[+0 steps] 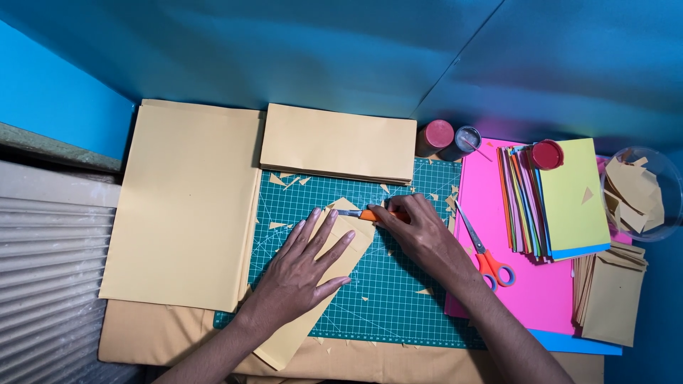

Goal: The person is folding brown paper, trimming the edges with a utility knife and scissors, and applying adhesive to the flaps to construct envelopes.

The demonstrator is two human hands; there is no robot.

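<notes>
My left hand (304, 267) lies flat with fingers spread on a folded tan paper piece (353, 238) that rests at a slant on the green cutting mat (398, 306). My right hand (420, 231) grips an orange-handled craft knife (359, 213), its blade pointing left at the top corner of that tan piece. Small tan paper offcuts (292, 180) lie scattered on the mat around both hands.
A large tan sheet stack (185, 203) lies left of the mat, a stack of folded tan pieces (338, 142) behind it. To the right are orange-handled scissors (487, 256) on pink paper (530, 291), coloured sheets (562, 199), jars (435, 136), a scrap bowl (644, 192) and tan envelopes (612, 295).
</notes>
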